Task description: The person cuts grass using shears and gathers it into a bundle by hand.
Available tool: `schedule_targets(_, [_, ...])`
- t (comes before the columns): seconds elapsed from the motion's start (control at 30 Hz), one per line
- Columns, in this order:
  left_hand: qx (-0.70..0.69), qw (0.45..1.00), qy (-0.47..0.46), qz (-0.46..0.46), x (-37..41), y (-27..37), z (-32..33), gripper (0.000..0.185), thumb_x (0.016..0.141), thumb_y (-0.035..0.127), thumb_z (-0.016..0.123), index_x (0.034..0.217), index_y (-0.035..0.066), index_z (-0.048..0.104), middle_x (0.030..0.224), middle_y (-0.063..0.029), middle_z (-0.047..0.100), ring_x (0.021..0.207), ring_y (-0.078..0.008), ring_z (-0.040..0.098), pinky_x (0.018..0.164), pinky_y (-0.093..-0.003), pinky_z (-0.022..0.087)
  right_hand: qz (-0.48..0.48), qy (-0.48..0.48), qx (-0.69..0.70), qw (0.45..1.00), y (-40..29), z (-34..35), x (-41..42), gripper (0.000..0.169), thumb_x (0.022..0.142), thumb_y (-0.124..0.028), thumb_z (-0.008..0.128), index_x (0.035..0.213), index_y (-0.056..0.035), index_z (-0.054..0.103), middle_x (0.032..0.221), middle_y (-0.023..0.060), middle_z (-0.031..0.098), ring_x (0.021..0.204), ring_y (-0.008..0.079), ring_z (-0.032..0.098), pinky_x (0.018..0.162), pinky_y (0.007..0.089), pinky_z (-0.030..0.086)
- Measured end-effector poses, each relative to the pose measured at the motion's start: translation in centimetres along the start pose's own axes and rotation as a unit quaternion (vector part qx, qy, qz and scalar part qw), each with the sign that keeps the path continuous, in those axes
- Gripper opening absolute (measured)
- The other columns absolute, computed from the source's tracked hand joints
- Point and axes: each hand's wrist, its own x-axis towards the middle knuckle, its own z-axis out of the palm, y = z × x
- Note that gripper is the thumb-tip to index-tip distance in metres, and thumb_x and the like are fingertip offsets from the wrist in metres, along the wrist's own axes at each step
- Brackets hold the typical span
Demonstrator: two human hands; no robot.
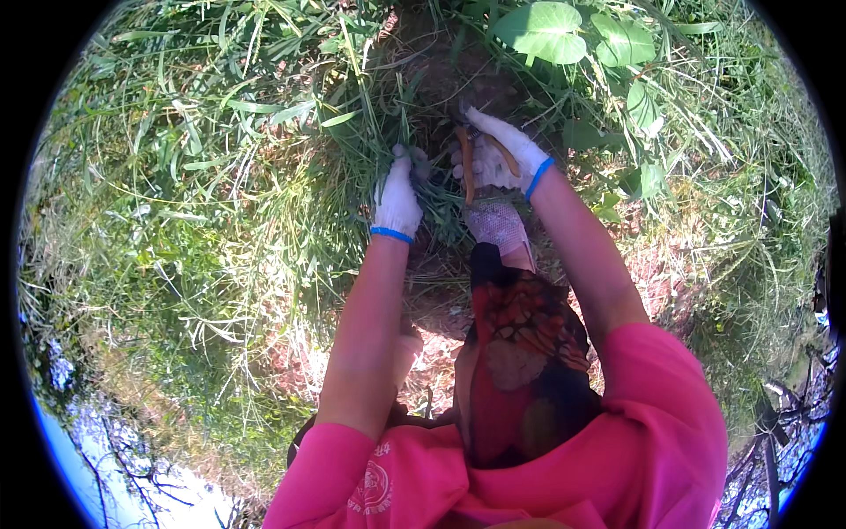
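My left hand, in a white knit glove with a blue cuff, is closed around a bunch of long green grass at the upper middle. To its right, my right hand, gloved the same way, holds pruning shears with orange handles. One handle lies across the palm and the other stands apart from it. The dark blade end of the shears points up toward shaded soil and is partly hidden by my thumb. The fingertips of my left hand are partly lost in the grass.
A pale mesh shoe on my foot is just below my right hand. Dense grass spreads on the left. Broad heart-shaped leaves grow at the upper right. Reddish soil with dry stems shows near my legs; bare branches appear at the lower corners.
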Motion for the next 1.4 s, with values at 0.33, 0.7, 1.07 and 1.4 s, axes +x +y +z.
schedule_targets(0.33, [0.214, 0.976, -0.004, 0.034, -2.0, -0.3, -1.5, 0.054, 0.102, 0.051, 0.042, 0.105, 0.005, 0.070, 0.084, -0.0027, 0.066, 0.079, -0.0118, 0.056, 0.072, -0.0295, 0.045, -0.036, 0.066, -0.167, 0.983, -1.1, 0.3, 2.5, 0.049, 0.089, -0.052, 0.067, 0.109, -0.0077, 0.060, 0.079, 0.0068, 0.066, 0.062, 0.0186, 0.065, 0.054, 0.0333, 0.054])
schedule_targets(0.7, [0.227, 0.962, 0.025, 0.149, -5.6, 2.4, -4.5, 0.050, 0.101, 0.051, 0.047, 0.096, 0.005, 0.067, 0.077, -0.0014, 0.062, 0.073, -0.0115, 0.054, 0.068, -0.0300, 0.043, -0.108, 0.161, -0.319, 0.928, 1.1, 2.4, -5.4, 0.057, 0.089, -0.054, 0.061, 0.095, 0.0022, 0.068, 0.081, 0.0081, 0.068, 0.071, 0.0157, 0.063, 0.069, 0.0313, 0.050])
schedule_targets(1.07, [0.361, 0.913, 0.074, 0.176, -11.0, 9.3, -2.7, 0.038, 0.102, 0.038, 0.052, 0.092, 0.003, 0.065, 0.074, -0.0024, 0.061, 0.064, -0.0106, 0.050, 0.058, -0.0259, 0.041, -0.190, 0.064, -0.447, 0.872, -3.4, 9.2, -11.0, 0.049, 0.094, -0.047, 0.058, 0.104, -0.0002, 0.063, 0.076, 0.0078, 0.066, 0.065, 0.0151, 0.061, 0.067, 0.0300, 0.049])
schedule_targets(1.4, [0.293, 0.946, 0.063, 0.127, -11.7, 9.8, -1.5, 0.041, 0.101, 0.043, 0.052, 0.089, 0.006, 0.064, 0.073, -0.0009, 0.060, 0.063, -0.0099, 0.050, 0.061, -0.0251, 0.042, 0.009, 0.041, -0.490, 0.871, 2.5, 2.1, -3.7, 0.053, 0.088, -0.057, 0.063, 0.080, -0.0041, 0.063, 0.069, 0.0047, 0.062, 0.061, 0.0159, 0.058, 0.058, 0.0322, 0.048])
